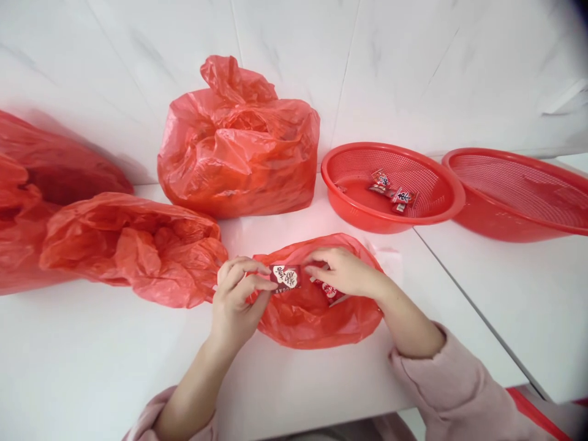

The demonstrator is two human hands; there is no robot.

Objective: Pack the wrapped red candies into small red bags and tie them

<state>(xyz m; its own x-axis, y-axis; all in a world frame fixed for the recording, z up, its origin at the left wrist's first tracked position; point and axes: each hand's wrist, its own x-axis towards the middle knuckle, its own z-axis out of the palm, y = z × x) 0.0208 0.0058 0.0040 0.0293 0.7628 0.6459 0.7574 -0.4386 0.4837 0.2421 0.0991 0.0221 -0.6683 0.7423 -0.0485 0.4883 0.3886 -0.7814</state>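
Between thumb and fingers, my left hand [241, 291] pinches the left end of a small dark red sugar packet [285, 278] with pale lettering. At the packet's right end are the bent fingertips of my right hand [342, 269], closed together. A second red packet [331, 293] shows beneath the right hand; whether those fingers grip it is hidden. Both hands are over the mouth of an opened red plastic bag [303, 327] lying on the white table.
A full red bag [243, 153] stands against the wall, with crumpled red bags [133, 245] at left. A red basket [390, 223] at back right contains several small packets [400, 197]. Beside it is another red basket [514, 223]. A seam crosses the white table [114, 349] at right.
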